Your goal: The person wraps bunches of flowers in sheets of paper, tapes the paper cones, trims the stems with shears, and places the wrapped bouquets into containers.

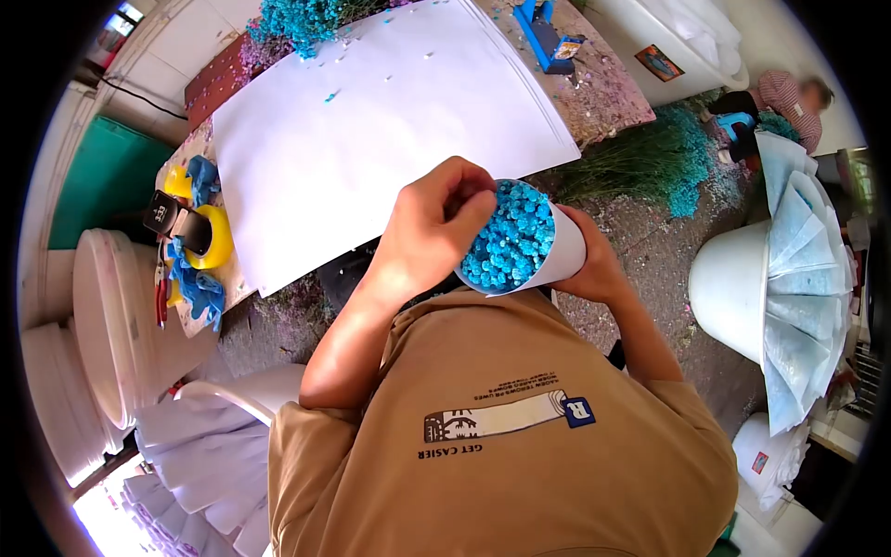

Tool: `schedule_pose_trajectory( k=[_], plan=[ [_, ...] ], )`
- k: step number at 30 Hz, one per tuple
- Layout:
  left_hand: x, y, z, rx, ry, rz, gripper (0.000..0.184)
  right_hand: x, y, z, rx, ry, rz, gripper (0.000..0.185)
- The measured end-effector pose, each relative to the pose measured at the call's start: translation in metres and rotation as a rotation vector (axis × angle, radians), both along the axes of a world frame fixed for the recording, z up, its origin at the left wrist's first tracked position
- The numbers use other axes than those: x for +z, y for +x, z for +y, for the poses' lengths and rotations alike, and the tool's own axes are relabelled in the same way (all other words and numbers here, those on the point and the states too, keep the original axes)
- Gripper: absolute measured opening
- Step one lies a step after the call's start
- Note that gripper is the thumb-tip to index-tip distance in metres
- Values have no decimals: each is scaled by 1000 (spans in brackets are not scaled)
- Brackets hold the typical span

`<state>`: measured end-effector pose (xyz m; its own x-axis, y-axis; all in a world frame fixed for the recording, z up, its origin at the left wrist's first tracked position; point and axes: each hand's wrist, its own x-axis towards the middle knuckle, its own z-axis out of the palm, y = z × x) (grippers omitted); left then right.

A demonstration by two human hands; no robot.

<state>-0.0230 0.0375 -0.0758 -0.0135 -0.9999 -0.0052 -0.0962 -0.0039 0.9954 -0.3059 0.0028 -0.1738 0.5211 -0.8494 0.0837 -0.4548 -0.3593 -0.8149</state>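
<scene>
Just in front of my shirt is a bouquet of small bright-blue flowers [508, 237], wrapped in a white paper cone [566, 249] whose open top faces me. My right hand [597, 263] curls around the outside of the cone on its right side. At the left rim, my left hand [434, 226] is closed with thumb and fingers together. Whatever is between those fingertips, if anything, is hidden. Beyond both hands lies a stack of large white paper sheets [371, 139] on the worktable, with a few blue flower bits scattered on top.
Loose blue flowers [302, 23] lie at the table's far edge, near a blue tool [548, 42]. Yellow tape [213, 237] and pliers [161, 288] sit at left. More stems [650, 162] are on the floor. A white bucket [729, 288] holds wrapping sheets; a person [789, 102] sits behind.
</scene>
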Motion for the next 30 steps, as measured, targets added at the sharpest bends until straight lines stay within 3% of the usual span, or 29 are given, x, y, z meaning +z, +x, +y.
schedule_pose_trajectory(
  k=[3,5,6,9,12,14,16,18,24,26,27,28,30],
  plan=[
    [-1,-7,-1,-39,20,-141,15,-2,-1,-2,17,-21,4,96],
    [-8,-10,-4,-35,-215,-314,15,-2,-2,-2,24,-44,10,96],
    [-11,-10,-4,-32,-214,-313,15,-3,-2,-2,30,-66,13,96],
    [-15,-7,-4,23,-159,-141,11,-4,-3,-2,36,-81,24,96],
    [-16,13,-2,-61,204,599,12,-6,-4,-4,39,-61,10,96],
    [-7,20,7,-126,235,571,14,-5,-4,-4,32,-48,13,96],
    [-1,4,17,-62,140,145,17,-4,-3,-3,27,-33,15,96],
    [5,-5,25,-75,136,-73,13,-1,-1,-2,13,-18,20,96],
    [-17,-12,23,-9,4,-101,9,-2,-2,-3,10,22,27,97],
    [-27,-8,21,-13,23,208,8,-3,-3,-3,12,19,28,97],
    [-26,-8,20,16,105,451,8,-3,-3,-3,13,18,28,98],
    [-36,9,18,-118,191,768,10,-3,-3,-3,14,19,27,98],
    [-30,12,15,-188,201,877,10,-4,-4,-4,16,-5,33,97]
  ],
)
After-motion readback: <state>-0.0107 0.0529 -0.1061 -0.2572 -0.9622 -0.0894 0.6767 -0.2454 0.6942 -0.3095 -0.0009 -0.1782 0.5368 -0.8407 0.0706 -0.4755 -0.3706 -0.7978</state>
